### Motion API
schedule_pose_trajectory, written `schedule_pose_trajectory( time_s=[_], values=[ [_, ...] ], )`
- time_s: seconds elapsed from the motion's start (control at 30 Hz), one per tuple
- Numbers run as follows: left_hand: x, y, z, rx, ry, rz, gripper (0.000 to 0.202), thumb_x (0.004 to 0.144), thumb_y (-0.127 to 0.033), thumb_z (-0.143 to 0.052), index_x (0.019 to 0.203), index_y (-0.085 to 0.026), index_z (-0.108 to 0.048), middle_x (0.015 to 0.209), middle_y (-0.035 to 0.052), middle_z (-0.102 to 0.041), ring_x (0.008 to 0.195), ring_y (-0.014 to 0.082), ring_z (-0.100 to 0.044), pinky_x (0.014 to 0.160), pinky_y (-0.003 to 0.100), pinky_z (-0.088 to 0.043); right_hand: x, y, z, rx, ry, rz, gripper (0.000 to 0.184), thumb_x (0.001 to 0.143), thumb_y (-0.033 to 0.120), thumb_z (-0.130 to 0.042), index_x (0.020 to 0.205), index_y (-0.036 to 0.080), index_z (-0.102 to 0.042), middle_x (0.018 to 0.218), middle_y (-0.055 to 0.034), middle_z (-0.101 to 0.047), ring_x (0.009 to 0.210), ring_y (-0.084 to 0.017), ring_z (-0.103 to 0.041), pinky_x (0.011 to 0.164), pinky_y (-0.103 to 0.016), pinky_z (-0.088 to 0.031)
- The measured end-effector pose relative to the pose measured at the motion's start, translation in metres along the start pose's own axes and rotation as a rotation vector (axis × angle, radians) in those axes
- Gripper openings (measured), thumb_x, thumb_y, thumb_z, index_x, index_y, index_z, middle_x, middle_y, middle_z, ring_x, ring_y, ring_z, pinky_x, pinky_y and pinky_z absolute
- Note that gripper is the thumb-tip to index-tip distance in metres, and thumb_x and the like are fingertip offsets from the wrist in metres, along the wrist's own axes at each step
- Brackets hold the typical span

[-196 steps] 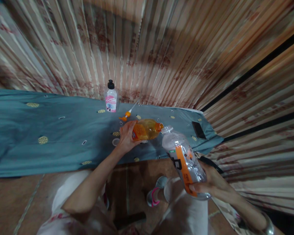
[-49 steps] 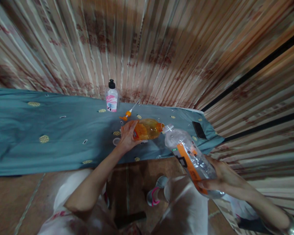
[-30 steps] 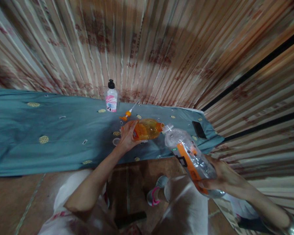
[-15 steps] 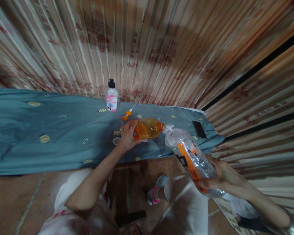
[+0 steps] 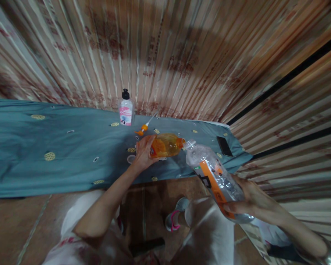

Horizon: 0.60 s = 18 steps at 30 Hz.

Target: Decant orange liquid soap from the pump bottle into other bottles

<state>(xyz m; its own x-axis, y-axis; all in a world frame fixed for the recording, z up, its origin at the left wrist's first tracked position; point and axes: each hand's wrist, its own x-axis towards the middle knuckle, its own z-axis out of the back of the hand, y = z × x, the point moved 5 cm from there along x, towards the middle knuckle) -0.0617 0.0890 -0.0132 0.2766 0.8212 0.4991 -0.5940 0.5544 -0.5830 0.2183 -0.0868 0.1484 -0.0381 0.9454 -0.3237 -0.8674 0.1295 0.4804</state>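
My left hand (image 5: 145,154) is wrapped round an orange bottle (image 5: 168,145), tilted nearly flat with its uncapped mouth toward the right. In my right hand (image 5: 245,200) is a large clear plastic bottle (image 5: 215,173) with an orange and black label, leaning so its neck points up and left. The two bottle mouths meet or nearly meet; I cannot tell whether they touch. An orange pump top (image 5: 142,129) with a white tube lies behind the orange bottle. Near my left wrist sits a small round white cap or ring (image 5: 131,159).
A clear bottle with pink label and black cap (image 5: 126,108) stands at the back of the teal cloth (image 5: 71,143). A dark phone (image 5: 224,146) lies toward the right end. Pleated patterned curtains (image 5: 165,55) hang behind and at the right. My legs are below the near edge.
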Motion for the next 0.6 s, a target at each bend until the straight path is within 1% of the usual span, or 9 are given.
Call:
schedule_pose_trajectory(
  time_s=[0.1, 0.13, 0.23, 0.33, 0.43, 0.53, 0.6],
  values=[
    [0.0004, 0.0007, 0.0001, 0.0, 0.009, 0.008, 0.105, 0.063, -0.036, -0.09, 0.15, -0.023, -0.034, 0.146, 0.0185, -0.05, 0.137, 0.0397, -0.045, 0.112, 0.06, -0.035, -0.0001, -0.0004, -0.0028, 0.017, 0.08, -0.056, 0.046, 0.061, 0.044, -0.07, 0.099, 0.019, -0.064, 0.083, -0.0013, -0.072, 0.076, -0.025, -0.067, 0.07, -0.033, -0.05],
    [0.0005, 0.0008, 0.0003, 0.002, 0.01, 0.009, 0.105, 0.063, -0.037, -0.09, 0.15, -0.023, -0.034, 0.146, 0.0183, -0.051, 0.137, 0.0396, -0.046, 0.112, 0.06, -0.035, -0.0002, -0.0003, -0.0026, 0.021, 0.082, -0.061, 0.047, 0.061, 0.045, -0.07, 0.1, 0.019, -0.064, 0.084, -0.0015, -0.072, 0.077, -0.025, -0.067, 0.071, -0.033, -0.05],
    [0.0008, 0.0004, 0.001, 0.002, 0.017, 0.007, 0.106, 0.062, -0.036, -0.091, 0.151, -0.024, -0.033, 0.146, 0.018, -0.05, 0.136, 0.039, -0.046, 0.112, 0.059, -0.035, -0.0008, -0.0019, -0.002, 0.028, 0.07, -0.072, 0.048, 0.06, 0.045, -0.07, 0.1, 0.02, -0.064, 0.083, -0.0013, -0.072, 0.076, -0.025, -0.067, 0.069, -0.033, -0.05],
    [0.0008, 0.0003, 0.0015, 0.0, 0.025, 0.014, 0.106, 0.063, -0.036, -0.09, 0.151, -0.023, -0.033, 0.147, 0.0185, -0.05, 0.136, 0.0389, -0.046, 0.112, 0.06, -0.035, -0.0012, -0.0029, -0.0023, 0.037, 0.062, -0.049, 0.043, 0.062, 0.045, -0.07, 0.097, 0.02, -0.064, 0.082, -0.001, -0.072, 0.075, -0.024, -0.067, 0.067, -0.031, -0.049],
    [0.0005, 0.0004, 0.0014, 0.001, 0.026, 0.017, 0.104, 0.064, -0.037, -0.089, 0.151, -0.023, -0.033, 0.146, 0.0189, -0.05, 0.136, 0.0391, -0.046, 0.112, 0.06, -0.034, -0.0015, -0.0029, -0.0023, 0.052, 0.06, -0.037, 0.043, 0.062, 0.043, -0.071, 0.098, 0.02, -0.064, 0.084, -0.0012, -0.073, 0.076, -0.024, -0.067, 0.068, -0.031, -0.05],
    [0.0005, -0.0001, 0.0009, -0.002, 0.014, 0.004, 0.104, 0.064, -0.038, -0.089, 0.151, -0.023, -0.033, 0.146, 0.0183, -0.05, 0.137, 0.0389, -0.046, 0.112, 0.059, -0.035, -0.0015, -0.0021, -0.002, 0.028, 0.065, -0.045, 0.041, 0.062, 0.043, -0.071, 0.095, 0.02, -0.065, 0.08, -0.0005, -0.072, 0.073, -0.023, -0.067, 0.066, -0.031, -0.051],
    [0.0005, -0.0002, 0.0007, -0.003, 0.005, 0.0, 0.104, 0.063, -0.039, -0.09, 0.15, -0.023, -0.035, 0.145, 0.0181, -0.051, 0.137, 0.0391, -0.046, 0.112, 0.058, -0.035, -0.0013, 0.0007, 0.0004, -0.013, 0.022, -0.012, 0.039, 0.061, 0.043, -0.071, 0.092, 0.021, -0.066, 0.076, 0.0003, -0.072, 0.069, -0.022, -0.067, 0.063, -0.03, -0.051]
  ],
)
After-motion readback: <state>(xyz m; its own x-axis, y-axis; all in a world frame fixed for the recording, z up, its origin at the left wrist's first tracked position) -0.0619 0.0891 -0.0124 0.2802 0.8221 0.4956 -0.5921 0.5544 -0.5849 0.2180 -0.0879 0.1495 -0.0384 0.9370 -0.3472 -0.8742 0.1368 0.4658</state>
